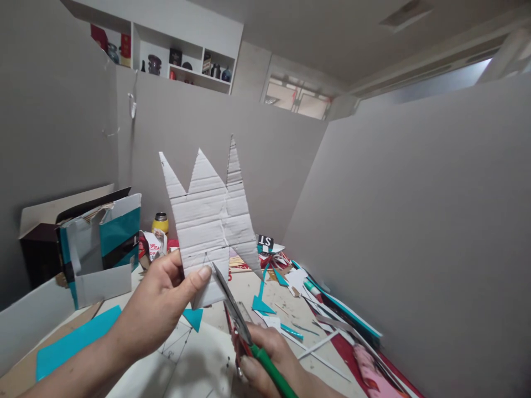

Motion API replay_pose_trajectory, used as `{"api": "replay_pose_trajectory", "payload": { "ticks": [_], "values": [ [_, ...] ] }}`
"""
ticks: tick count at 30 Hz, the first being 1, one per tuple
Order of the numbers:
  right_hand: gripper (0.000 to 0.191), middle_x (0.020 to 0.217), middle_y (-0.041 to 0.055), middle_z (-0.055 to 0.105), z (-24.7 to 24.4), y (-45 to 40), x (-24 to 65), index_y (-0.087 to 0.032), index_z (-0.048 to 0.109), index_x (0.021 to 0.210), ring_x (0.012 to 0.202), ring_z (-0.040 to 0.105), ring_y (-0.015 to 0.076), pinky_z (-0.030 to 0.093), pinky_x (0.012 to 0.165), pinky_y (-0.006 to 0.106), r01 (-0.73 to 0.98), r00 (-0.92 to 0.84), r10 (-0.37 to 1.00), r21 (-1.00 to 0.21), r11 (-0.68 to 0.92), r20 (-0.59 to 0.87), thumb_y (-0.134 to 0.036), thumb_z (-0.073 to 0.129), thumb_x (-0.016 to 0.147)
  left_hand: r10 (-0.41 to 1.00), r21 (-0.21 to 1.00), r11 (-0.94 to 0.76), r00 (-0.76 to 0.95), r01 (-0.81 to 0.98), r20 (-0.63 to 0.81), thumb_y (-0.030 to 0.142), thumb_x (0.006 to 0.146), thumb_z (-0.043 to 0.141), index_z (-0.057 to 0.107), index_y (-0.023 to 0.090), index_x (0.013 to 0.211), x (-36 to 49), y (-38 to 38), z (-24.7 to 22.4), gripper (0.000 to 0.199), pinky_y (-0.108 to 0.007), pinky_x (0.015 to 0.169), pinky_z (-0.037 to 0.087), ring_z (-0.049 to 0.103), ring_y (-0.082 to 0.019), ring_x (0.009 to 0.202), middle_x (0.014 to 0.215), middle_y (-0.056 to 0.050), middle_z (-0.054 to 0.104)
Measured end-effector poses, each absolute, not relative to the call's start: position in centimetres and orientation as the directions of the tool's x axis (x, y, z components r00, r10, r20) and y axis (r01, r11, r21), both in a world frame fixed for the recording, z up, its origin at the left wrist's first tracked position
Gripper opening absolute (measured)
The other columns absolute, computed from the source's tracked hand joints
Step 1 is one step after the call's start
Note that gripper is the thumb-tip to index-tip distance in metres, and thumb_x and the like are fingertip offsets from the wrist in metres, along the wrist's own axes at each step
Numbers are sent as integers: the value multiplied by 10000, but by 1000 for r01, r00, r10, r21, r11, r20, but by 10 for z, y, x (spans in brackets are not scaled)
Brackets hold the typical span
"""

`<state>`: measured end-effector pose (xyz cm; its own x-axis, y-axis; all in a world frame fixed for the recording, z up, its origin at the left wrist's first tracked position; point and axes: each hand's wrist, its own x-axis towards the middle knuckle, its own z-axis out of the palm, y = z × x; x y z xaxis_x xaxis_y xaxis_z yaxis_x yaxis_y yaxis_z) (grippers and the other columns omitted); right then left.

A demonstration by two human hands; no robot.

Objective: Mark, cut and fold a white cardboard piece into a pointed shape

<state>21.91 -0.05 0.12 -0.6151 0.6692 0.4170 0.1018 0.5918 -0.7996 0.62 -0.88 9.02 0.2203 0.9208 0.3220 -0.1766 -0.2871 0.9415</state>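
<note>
Above the middle of the counter, we hold a cardboard piece upright, its broad face towards us. Our left hand pinches its lower left corner, thumb in front and fingers behind, while our right hand is wrapped around the green-handled scissors, whose blades point up and leftwards at the lower part of the cardboard piece. The blades look nearly together; we cannot tell whether they have bitten in. Our left thumb lies just beside the tip, so a slip of the scissors, or closing them with the thumb so near, could nick us. With only one corner gripped, the cardboard piece might also swing or buckle under the blades' push, most likely along its ridges, and send a cut astray. It is white and ribbed crosswise, with a rough crease running down it, three spikes rising from its top and another slanting down at the right. Smooth teal scraps and thin white strips litter the counter's right side, and a stiff, creased carton stands near its left edge.
</note>
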Motion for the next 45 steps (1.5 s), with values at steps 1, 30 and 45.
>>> {"api": "replay_pose_trajectory", "payload": {
  "ticks": [1,30,45],
  "values": [
    [328,616,-30,398,1,0,219,-195,488,771,540,365,121,307,489,241,93,-618,664,-799,594,421,-502,493,886,920,941,-285,224,-182,322,384,875,655,682,227,1114,6,-9,90,287,-267,778,523,673,-198,910,1054,-31,746],
    [327,606,-44,355,5,-2,220,-204,455,770,540,328,118,284,489,238,165,-600,690,-782,601,404,-514,492,867,925,932,-308,171,-189,340,384,867,668,685,234,1154,1,-8,90,325,-360,871,555,697,-251,965,1109,-57,744],
    [364,592,-41,366,5,-2,222,-195,459,716,523,334,104,276,485,237,180,-590,691,-767,616,418,-513,491,892,935,946,-273,182,-174,303,385,824,708,701,259,1144,1,-7,93,344,-320,695,579,712,-268,881,1056,-67,757]
  ]
}}
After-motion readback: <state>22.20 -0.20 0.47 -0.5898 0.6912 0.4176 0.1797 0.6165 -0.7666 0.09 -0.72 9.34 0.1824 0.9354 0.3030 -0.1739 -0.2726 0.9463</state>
